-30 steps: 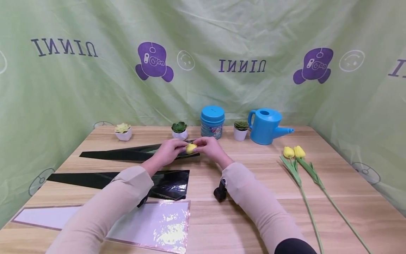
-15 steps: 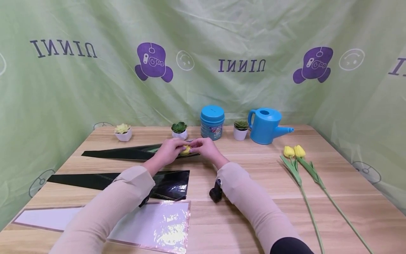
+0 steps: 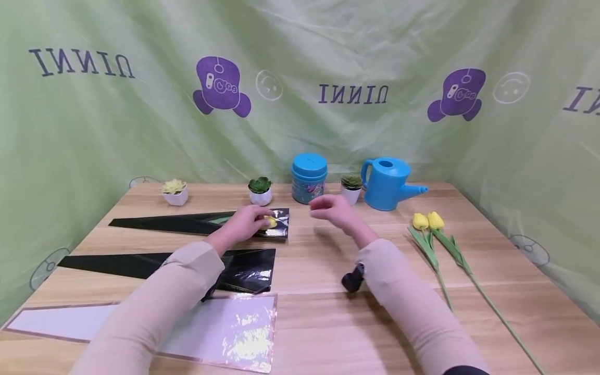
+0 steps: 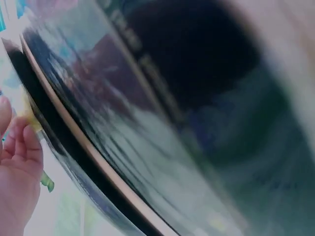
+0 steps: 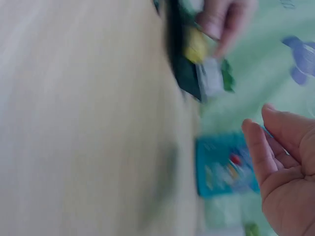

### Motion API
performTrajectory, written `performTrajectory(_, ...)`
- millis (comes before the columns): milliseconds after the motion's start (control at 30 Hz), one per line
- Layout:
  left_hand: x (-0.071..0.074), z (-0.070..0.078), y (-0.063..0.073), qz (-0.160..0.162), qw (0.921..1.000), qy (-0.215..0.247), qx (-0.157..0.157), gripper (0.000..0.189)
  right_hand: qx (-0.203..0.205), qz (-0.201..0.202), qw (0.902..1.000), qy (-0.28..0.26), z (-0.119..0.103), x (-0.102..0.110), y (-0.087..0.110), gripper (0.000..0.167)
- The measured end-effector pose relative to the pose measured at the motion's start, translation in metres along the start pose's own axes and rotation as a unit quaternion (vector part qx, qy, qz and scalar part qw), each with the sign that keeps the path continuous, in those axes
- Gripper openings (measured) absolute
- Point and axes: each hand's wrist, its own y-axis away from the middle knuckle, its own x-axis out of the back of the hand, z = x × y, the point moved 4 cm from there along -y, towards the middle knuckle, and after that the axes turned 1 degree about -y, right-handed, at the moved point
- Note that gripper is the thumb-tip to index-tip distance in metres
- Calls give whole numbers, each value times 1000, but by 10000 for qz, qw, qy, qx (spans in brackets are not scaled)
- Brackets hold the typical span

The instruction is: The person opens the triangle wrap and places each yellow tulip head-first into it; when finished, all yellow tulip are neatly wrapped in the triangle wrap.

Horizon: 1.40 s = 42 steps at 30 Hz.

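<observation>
A yellow tulip [image 3: 270, 223] lies along the rear glossy black tapered sleeve [image 3: 187, 222], its head near the wide right end. My left hand [image 3: 241, 225] pinches the tulip at its head, thumb and fingers close around it, hiding part of the bloom. In the right wrist view, the same yellow bloom [image 5: 196, 46] shows beneath the left fingers. My right hand [image 3: 338, 213] is raised over the wood to the right of the sleeve, fingers loosely bent and holding nothing. In the right wrist view, a gap separates the right hand's [image 5: 290, 162] thumb and fingers.
Nearer me lie a second black sleeve [image 3: 248, 268] and a white one [image 3: 225, 333] with a pinkish border. Two yellow tulips [image 3: 427, 221] rest at the right. Along the back stand potted succulents [image 3: 260, 191], a blue jar [image 3: 309, 179] and a blue watering can [image 3: 386, 185].
My right hand has let go near the tulip and moved right, away from the sleeve. The bloom has shifted slightly left, with my left hand still at it. The head view has turned slightly.
</observation>
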Motion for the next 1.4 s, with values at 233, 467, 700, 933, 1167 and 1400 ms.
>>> performTrajectory(233,9,3,8,-360,9991,124,-192,45,-177,86,9979,613,-3,75,51,41)
performTrajectory(467,23,5,28,-803,9965,28,-242,57,-589,29,9944,873,21,128,113,54)
performTrajectory(700,20,9,56,-1421,9897,90,-113,59,-1194,336,9847,1227,60,150,168,61)
performTrajectory(933,14,9,74,-1637,9865,78,-22,54,-1574,532,9754,1449,89,156,198,64)
performTrajectory(1167,12,17,79,-1927,9811,92,-158,43,-2078,560,9748,592,106,157,203,67)
performTrajectory(1400,7,19,81,-2045,9788,65,-45,42,-2463,451,9674,387,109,149,203,60)
